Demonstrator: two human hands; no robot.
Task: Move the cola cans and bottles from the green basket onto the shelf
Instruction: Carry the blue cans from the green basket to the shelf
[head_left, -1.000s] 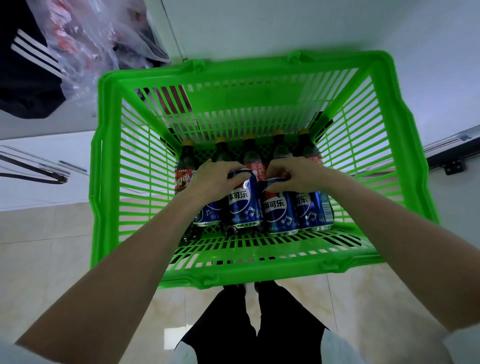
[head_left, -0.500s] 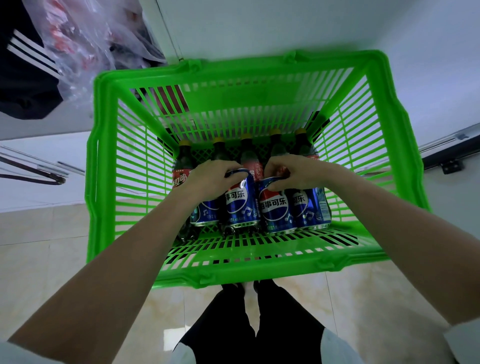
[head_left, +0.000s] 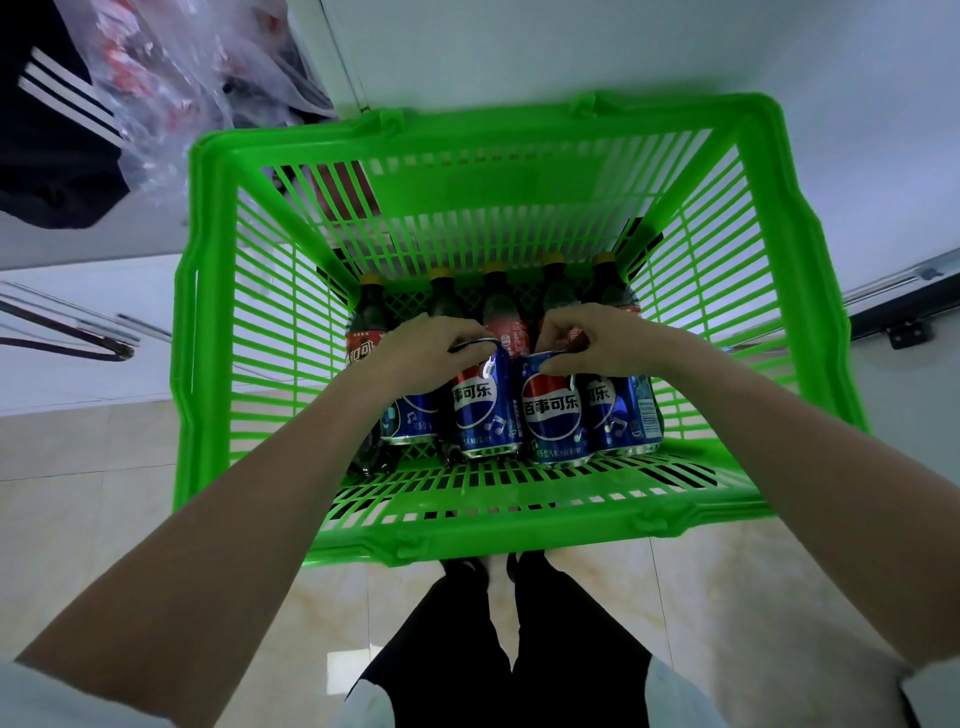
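Four upright blue cola cans (head_left: 553, 415) are ranged along the green basket (head_left: 810, 260) near wall. The left hand (head_left: 421, 353) is curled over one can top, the right hand (head_left: 597, 343) over its neighbour; a vertical lift is judged next.

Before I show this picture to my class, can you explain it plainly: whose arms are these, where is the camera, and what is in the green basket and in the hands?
No machine here: a person wears the camera on the head, looking down at their own arms. The green basket holds four blue cola cans in front and five dark bottles behind. The left hand curls its fingers over the top of one middle can; the right hand grips the can beside it. Both cans seem to be in the basket yet. No shelf shows.
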